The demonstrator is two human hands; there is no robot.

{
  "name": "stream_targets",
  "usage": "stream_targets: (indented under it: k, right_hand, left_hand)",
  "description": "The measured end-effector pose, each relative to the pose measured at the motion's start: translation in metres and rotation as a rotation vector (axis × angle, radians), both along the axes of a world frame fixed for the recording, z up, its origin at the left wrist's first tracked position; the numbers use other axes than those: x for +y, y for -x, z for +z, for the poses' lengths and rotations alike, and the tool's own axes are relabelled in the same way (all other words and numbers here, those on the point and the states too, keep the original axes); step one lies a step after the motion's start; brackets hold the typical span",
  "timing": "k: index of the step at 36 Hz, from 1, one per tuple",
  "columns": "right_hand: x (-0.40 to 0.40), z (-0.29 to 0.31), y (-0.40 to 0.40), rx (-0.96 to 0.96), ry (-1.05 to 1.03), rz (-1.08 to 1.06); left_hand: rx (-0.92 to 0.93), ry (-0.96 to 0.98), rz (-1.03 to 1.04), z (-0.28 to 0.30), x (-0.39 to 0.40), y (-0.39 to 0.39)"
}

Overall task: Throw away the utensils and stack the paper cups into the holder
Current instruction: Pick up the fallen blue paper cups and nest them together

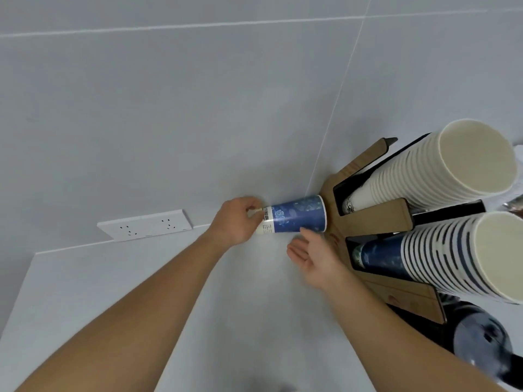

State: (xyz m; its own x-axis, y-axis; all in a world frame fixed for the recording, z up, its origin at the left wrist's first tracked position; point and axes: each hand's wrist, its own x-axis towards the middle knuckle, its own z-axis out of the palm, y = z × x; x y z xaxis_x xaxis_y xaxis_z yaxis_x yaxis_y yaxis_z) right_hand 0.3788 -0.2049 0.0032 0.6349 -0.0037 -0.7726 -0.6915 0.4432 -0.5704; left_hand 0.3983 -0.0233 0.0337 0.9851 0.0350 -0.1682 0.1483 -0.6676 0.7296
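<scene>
Left hand (236, 219) pinches the base of a blue paper cup (294, 214), cup on its side, rim toward the cardboard cup holder (376, 217). Right hand (311, 254) open, palm up, fingertips touching the cup's underside. Holder carries two cup stacks on the counter (141, 292).

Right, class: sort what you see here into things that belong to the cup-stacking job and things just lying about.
Part of the job:
- blue paper cup, gripped by the left hand
- right hand, open beside it
- cardboard holder
- white cup stack
- striped cup stack

Just lying about:
- wall socket
- dark object, lower right
</scene>
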Motion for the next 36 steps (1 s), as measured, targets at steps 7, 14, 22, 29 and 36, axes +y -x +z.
stream_targets:
  k: [7,14,22,29,36]
  right_hand:
    - [0.011,-0.006,-0.021,0.053,-0.052,-0.102]
    - [0.012,-0.009,-0.023,0.033,-0.133,-0.122]
    - [0.007,-0.013,-0.011,0.02,-0.143,-0.039]
    - [0.007,0.001,0.004,-0.015,-0.153,0.029]
    - [0.008,0.031,0.028,-0.161,-0.105,0.116]
  left_hand:
    - [0.074,-0.155,-0.19,-0.011,-0.019,-0.033]
    - [0.037,-0.229,-0.293,-0.015,-0.026,-0.031]
    - [0.129,-0.081,-0.144,-0.016,-0.024,-0.012]
    - [0.14,0.031,-0.056,-0.009,-0.024,0.008]
    - [0.104,0.168,0.015,0.014,-0.021,0.044]
